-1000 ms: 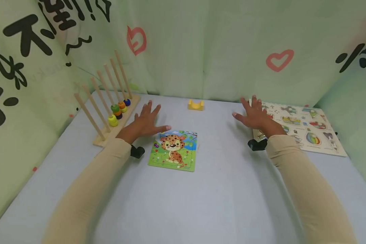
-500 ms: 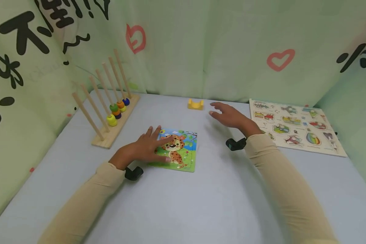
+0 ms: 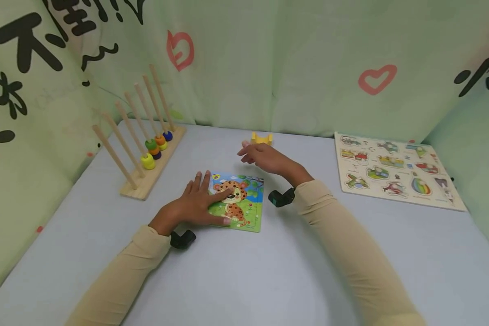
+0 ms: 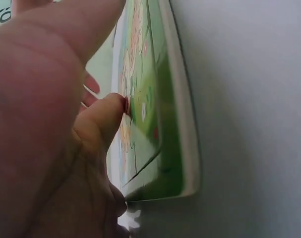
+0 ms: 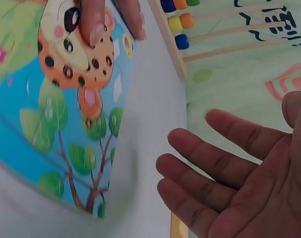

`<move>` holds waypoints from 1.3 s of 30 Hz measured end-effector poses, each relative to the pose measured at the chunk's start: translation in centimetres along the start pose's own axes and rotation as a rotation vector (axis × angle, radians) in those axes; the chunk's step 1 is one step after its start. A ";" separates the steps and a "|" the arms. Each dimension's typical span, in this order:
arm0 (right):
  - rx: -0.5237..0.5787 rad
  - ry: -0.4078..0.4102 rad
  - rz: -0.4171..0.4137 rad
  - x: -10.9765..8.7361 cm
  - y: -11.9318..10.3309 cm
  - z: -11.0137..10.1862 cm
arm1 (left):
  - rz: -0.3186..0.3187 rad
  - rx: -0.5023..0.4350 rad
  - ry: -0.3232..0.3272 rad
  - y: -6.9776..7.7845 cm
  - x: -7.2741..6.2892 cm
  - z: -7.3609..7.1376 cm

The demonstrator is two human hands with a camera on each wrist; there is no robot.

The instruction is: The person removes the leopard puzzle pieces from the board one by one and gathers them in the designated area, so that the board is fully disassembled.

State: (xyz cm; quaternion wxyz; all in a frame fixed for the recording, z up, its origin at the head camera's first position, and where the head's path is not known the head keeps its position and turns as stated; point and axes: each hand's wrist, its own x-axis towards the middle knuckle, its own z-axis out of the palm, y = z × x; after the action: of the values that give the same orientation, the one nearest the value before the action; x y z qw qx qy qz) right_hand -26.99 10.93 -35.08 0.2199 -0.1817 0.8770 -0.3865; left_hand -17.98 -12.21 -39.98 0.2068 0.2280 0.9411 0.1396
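A square jigsaw puzzle (image 3: 250, 208) with a cartoon leopard lies flat at the middle of the table. My left hand (image 3: 195, 203) rests over its left side, fingers spread; in the left wrist view a fingertip touches the puzzle's (image 4: 172, 168) face close to its thick edge. My right hand (image 3: 269, 158) hovers past the puzzle's far right corner, holding nothing. In the right wrist view its fingers (image 5: 205, 171) are loosely bent and apart from the puzzle (image 5: 46, 119). Just behind that hand stands a small yellow block with a curved notch (image 3: 261, 137), partly covered by it.
At the left, a wooden base (image 3: 146, 185) carries several upright pegs with coloured beads (image 3: 148, 161) low on some of them. A board of picture pieces (image 3: 395, 172) lies at the back right. Printed curtains (image 3: 309, 68) border the table (image 3: 244, 280).
My right hand has moved left from beside the picture board to near the yellow block. The left hand has come down and nearer onto the puzzle's left side.
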 end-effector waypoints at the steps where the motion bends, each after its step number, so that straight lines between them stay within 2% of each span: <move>1: 0.016 -0.006 -0.011 0.2 -0.1 0.3 | 0.002 0.004 -0.002 0.0 0.0 0.0; 9: 0.165 -0.094 -0.076 1.3 -1.0 2.2 | -0.010 -0.001 -0.022 -0.1 0.1 0.1; 12: 0.184 -0.116 -0.083 1.5 -1.4 2.4 | -0.009 -0.012 -0.026 0.1 0.1 0.1; 22: 0.149 -0.171 -0.042 2.1 -3.0 3.1 | 0.020 -0.032 -0.019 -0.1 -0.1 0.1; 27: 0.116 -0.138 -0.015 2.4 -3.5 3.8 | 0.011 -0.027 -0.017 -0.4 -0.1 0.4; 33: 0.050 -0.108 0.003 2.8 -3.9 4.4 | 0.034 -0.049 -0.001 -0.4 -0.2 0.4; 39: -0.067 -0.097 -0.009 3.0 -4.1 5.0 | 0.047 -0.034 0.008 -0.5 -0.2 0.5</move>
State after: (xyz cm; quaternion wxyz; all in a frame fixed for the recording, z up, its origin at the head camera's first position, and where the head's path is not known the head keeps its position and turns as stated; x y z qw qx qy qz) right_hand -26.23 3.83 -35.72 0.2541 -0.2117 0.8770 -0.3487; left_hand -17.76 -12.66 -40.52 0.2036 0.2460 0.9338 0.1613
